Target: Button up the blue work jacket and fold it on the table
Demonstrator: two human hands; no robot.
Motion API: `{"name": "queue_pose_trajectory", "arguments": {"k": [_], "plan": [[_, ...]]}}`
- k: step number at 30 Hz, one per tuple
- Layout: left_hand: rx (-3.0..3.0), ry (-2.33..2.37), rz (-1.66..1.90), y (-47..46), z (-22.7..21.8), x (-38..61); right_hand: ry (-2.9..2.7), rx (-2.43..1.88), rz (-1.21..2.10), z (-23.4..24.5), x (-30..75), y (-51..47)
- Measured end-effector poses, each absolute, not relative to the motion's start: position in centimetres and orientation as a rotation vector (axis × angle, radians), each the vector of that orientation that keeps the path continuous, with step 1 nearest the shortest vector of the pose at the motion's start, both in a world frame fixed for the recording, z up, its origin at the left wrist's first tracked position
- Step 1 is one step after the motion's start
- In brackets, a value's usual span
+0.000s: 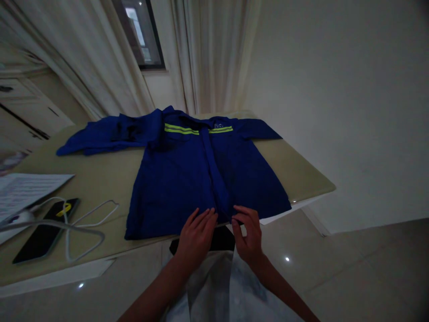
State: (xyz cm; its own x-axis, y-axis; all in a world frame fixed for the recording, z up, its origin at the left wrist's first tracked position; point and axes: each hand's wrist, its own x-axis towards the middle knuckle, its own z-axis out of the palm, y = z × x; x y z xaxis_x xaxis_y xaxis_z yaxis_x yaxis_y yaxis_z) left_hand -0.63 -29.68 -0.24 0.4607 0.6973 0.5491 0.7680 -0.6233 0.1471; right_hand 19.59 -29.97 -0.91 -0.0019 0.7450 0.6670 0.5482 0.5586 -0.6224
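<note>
One navy-blue fabric work jacket (181, 179) with twin yellow reflective stripes, lying flat on a pale beige counter (295, 174), collar at the far side. Left hand (196, 239) open, fingertips resting on the lower front; right hand (248, 235) narrow, pinching the front edge. Beside the jacket: black smartphone (43, 232), white cable (89, 219), printed paper sheet (27, 192).

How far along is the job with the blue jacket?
Done: the blue work jacket lies flat, front up, on the table, and its front looks closed. In hand: the left hand rests on the bottom edge, and the right hand pinches the edge by the front opening. Left: the rumpled sleeve sprawls sideways, not yet smoothed.
</note>
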Motion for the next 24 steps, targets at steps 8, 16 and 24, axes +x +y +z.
{"name": "queue_pose_trajectory", "arguments": {"k": [8,16,24], "plan": [[-2.661,-1.269,-0.828,-32.3,-1.0,2.3,-1.807,-0.962,0.155,-0.5,20.5,-29.9],[-2.993,-1.971,-1.012,-22.9,8.1,-4.8,-2.1,-1.017,0.332,4.1,23.7,-27.6],[-1.373,-2.403,-1.483,-1.8,8.7,-21.8,-1.954,-1.227,0.27,6.0,24.4,-10.7]]}}
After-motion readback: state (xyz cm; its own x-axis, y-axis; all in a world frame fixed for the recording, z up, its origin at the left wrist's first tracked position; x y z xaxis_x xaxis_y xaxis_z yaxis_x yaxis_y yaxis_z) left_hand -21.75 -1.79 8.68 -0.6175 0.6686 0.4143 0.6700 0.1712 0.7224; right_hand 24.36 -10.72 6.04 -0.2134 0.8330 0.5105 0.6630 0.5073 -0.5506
